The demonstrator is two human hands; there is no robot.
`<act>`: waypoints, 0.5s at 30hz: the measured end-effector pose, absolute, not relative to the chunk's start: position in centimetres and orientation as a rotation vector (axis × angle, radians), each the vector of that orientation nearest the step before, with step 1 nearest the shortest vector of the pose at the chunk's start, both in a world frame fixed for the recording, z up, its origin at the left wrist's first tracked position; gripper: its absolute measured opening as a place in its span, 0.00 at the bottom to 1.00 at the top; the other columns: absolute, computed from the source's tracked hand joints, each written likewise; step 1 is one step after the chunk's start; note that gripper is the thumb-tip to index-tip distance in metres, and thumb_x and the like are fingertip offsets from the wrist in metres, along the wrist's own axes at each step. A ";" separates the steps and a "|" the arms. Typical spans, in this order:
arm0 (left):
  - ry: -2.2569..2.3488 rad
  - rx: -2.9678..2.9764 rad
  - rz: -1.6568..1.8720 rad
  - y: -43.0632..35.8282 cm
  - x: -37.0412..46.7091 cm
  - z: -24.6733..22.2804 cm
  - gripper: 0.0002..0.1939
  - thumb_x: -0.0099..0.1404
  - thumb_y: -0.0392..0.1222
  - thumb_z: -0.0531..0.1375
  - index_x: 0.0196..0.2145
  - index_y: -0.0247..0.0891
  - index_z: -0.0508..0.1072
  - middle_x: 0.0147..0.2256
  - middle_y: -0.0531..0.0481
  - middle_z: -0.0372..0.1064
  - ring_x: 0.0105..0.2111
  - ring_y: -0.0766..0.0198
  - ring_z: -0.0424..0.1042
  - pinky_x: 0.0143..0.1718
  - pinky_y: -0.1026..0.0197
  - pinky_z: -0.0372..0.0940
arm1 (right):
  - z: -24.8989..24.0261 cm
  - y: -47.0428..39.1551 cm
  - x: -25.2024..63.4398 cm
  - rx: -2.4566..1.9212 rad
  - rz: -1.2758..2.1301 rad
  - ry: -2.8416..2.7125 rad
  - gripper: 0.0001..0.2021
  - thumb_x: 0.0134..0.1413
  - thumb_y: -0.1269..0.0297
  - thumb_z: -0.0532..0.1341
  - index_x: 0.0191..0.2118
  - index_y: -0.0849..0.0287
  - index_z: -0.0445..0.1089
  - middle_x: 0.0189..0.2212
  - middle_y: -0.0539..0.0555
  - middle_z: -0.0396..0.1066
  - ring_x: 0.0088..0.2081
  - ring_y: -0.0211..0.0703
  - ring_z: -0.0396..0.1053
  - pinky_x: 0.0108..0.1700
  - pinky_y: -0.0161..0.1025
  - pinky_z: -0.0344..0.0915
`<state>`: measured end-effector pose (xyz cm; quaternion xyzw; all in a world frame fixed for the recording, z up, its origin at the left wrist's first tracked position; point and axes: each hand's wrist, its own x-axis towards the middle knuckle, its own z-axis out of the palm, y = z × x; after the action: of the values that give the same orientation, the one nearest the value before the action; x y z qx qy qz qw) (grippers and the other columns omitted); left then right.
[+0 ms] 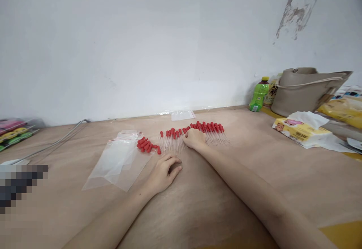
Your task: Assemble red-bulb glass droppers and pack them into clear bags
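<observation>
Several thin clear droppers with red bulbs [212,127] lie side by side in a row on the brown table covering. My right hand [194,138] is over the middle of the row, fingers bent down and pressed together at the droppers; what is between the fingertips is too small to tell. My left hand [164,173] rests on the table just in front of the row, its fingers apart and curved, with nothing in it. Left of the row is a small heap of red bulbs [144,144], beside and partly over flat clear zip bags [118,160].
Another clear bag [182,116] lies near the wall. At the right stand a green bottle [259,95], a grey bag [299,94] and a yellow tissue pack [301,131]. A cable [59,140] and colourful packets [14,132] are at the left.
</observation>
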<state>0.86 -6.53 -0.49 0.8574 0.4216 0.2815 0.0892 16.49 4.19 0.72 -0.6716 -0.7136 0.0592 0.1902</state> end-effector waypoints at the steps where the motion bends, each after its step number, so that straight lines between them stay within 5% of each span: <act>1: 1.255 2.550 0.841 -6.5 0.9 -0.5 0.07 0.61 0.37 0.53 0.36 0.39 0.69 0.35 0.49 0.66 0.37 0.62 0.65 0.38 0.59 0.62 | 0.8 4.1 16.4 -1.895 0.163 -2.008 0.12 0.46 0.62 0.55 0.34 0.59 0.72 0.34 0.59 0.72 0.38 0.49 0.69 0.35 0.41 0.61; 8: 1.274 2.574 0.847 -6.7 1.0 -0.5 0.06 0.61 0.37 0.53 0.36 0.39 0.69 0.35 0.49 0.66 0.36 0.62 0.65 0.36 0.60 0.62 | 1.2 3.7 15.4 -1.913 0.186 -2.046 0.11 0.47 0.66 0.54 0.33 0.63 0.71 0.34 0.64 0.72 0.36 0.51 0.69 0.35 0.41 0.61; 15: 1.791 2.642 1.128 -4.4 -2.0 -0.5 0.07 0.61 0.44 0.52 0.29 0.38 0.64 0.29 0.48 0.62 0.33 0.58 0.64 0.36 0.56 0.60 | 2.1 1.9 17.5 -1.828 0.227 -2.061 0.14 0.54 0.62 0.48 0.37 0.66 0.65 0.33 0.64 0.70 0.35 0.49 0.68 0.33 0.40 0.60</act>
<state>-2.00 -4.35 -0.48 0.7746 0.5251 0.3309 -0.1214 17.49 1.91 2.12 -0.6496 -0.7323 0.0807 0.1877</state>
